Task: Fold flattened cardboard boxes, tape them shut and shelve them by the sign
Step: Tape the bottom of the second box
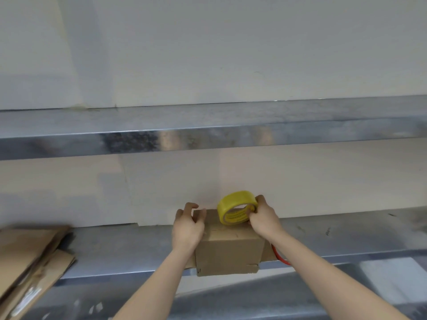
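1. Flat cardboard [30,257] is lying stacked at the shelf's [138,248] far left, well apart from your hands.
2. Your left hand [188,226] is curling its fingers over the box's [227,252] far left top corner, gripping it.
3. The box is sitting at the shelf's front edge, plain brown, top flaps down, with a small tear low on its near face.
4. The yellow tape [235,207] is standing on edge on the box's far right top.
5. Your right hand [264,218] is pinching the tape's right side.
6. Something red [280,258] is poking out just right of the box.
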A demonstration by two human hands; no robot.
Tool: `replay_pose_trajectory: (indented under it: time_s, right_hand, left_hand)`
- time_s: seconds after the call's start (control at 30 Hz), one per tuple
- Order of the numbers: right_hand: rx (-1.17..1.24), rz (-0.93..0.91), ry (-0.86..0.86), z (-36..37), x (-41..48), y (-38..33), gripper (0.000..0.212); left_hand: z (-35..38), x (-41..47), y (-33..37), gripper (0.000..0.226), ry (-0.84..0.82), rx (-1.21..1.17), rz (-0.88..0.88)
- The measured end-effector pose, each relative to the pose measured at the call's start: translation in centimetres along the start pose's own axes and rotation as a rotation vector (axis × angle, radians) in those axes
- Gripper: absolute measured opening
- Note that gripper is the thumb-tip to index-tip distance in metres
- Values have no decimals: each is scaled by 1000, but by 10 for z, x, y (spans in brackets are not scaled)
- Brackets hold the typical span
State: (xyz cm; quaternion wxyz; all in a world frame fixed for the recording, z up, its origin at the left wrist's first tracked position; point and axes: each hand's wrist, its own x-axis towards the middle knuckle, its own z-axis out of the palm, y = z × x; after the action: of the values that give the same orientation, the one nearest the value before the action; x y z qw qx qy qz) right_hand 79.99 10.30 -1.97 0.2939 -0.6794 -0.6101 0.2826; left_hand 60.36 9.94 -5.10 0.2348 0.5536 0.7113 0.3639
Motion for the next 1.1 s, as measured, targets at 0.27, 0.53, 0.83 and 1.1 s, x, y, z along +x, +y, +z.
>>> replay_pose_trajectory:
  time_s: [0.27,0.53,0.83,1.1]
  right_hand:
    - [-1,-66,39,-25,5,0,27]
    - [-265,-63,-1,-66,11,60,26]
    - [-305,-179,-153,-70,27,93,16]
    - [-306,-237,-228,-65,30,117,19]
  left_hand:
    - [2,1,-8,16,-43,-44,-24]
    - [6,4,-9,17,-37,-60,-49]
    - [13,-5,-5,42,172,80,-159]
    - [21,-20,13,47,231,357,-347]
